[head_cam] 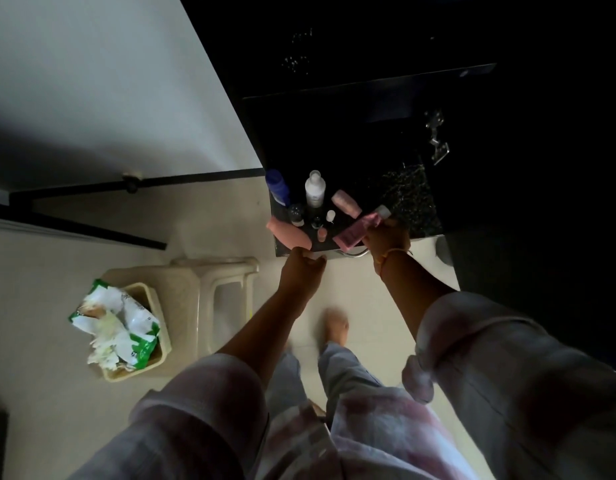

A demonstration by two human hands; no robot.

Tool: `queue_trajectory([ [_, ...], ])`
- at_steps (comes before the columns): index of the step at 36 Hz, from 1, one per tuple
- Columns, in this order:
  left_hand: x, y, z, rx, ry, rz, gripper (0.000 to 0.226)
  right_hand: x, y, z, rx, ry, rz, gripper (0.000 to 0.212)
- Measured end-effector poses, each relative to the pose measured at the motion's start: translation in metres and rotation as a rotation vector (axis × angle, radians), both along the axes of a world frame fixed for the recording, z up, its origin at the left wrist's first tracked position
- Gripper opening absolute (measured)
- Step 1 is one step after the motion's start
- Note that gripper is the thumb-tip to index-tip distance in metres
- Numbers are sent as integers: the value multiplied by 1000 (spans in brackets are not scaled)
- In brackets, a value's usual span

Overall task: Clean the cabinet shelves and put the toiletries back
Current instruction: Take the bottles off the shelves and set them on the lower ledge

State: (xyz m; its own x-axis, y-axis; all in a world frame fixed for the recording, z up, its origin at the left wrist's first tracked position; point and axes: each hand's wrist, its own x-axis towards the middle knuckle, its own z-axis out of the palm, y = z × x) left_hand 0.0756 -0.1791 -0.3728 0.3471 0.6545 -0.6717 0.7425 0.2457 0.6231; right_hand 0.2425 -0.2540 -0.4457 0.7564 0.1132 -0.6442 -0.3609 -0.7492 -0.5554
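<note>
A dark speckled counter (pixel 412 199) carries the toiletries: a blue bottle (pixel 278 187), a white bottle (pixel 315 188), a small pink bottle (pixel 346 202), a salmon bottle (pixel 289 233) lying at the front left corner, and several tiny bottles between them. My right hand (pixel 386 239) is closed around a pink tube (pixel 360 230) above the counter's front edge. My left hand (pixel 305 268) sits at the front edge just under the salmon bottle, fingers curled; whether it grips anything I cannot tell. The cabinet interior above is too dark to make out.
A cream bin (pixel 140 327) stuffed with a green-and-white wrapper and crumpled tissue stands on the floor at the left. Beside it is a cream plastic stool (pixel 227 285). A white door (pixel 109 81) with a dark frame is at the upper left. My feet are below.
</note>
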Motion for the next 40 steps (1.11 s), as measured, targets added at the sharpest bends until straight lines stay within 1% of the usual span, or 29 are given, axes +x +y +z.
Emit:
queue_trajectory([
  [1, 0, -1, -2, 0, -5, 6, 19, 3, -2, -4, -41, -37, 28, 46],
  [2, 1, -2, -2, -5, -1, 4, 19, 3, -3, -2, -49, -31, 27, 48],
  [6, 7, -5, -2, -20, -12, 12, 24, -9, -7, 30, -7, -143, 24, 32],
  [9, 11, -6, -2, -29, -19, 32, 27, -21, -14, 42, 99, -233, 92, 23],
  [12, 16, -9, -5, -44, -19, 48, 32, -29, -20, 47, 136, -245, 209, 23],
  [14, 18, -11, -6, -60, -23, 62, 29, -30, -22, 46, 158, -238, 261, 23],
  [17, 22, -13, -8, -81, -28, 89, 27, -31, -25, 48, 175, -227, 313, 21],
  [20, 24, -14, -10, -95, -32, 110, 31, -32, -25, 47, 188, -251, 364, 27],
  [24, 25, -14, -12, -107, -20, 127, 33, -31, -18, 45, 190, -218, 420, 34],
  [27, 27, -12, -12, -108, -4, 140, 35, -30, -9, 48, 190, -225, 436, 28],
  [31, 29, -11, -14, -114, -5, 144, 39, -25, 0, 43, 141, -268, 429, 21],
  [36, 29, -10, -16, -123, -10, 157, 36, -23, 9, 43, 4, -369, 490, 28],
  [40, 27, -9, -18, -118, 10, 156, 38, -24, 11, 42, -62, -376, 519, 29],
])
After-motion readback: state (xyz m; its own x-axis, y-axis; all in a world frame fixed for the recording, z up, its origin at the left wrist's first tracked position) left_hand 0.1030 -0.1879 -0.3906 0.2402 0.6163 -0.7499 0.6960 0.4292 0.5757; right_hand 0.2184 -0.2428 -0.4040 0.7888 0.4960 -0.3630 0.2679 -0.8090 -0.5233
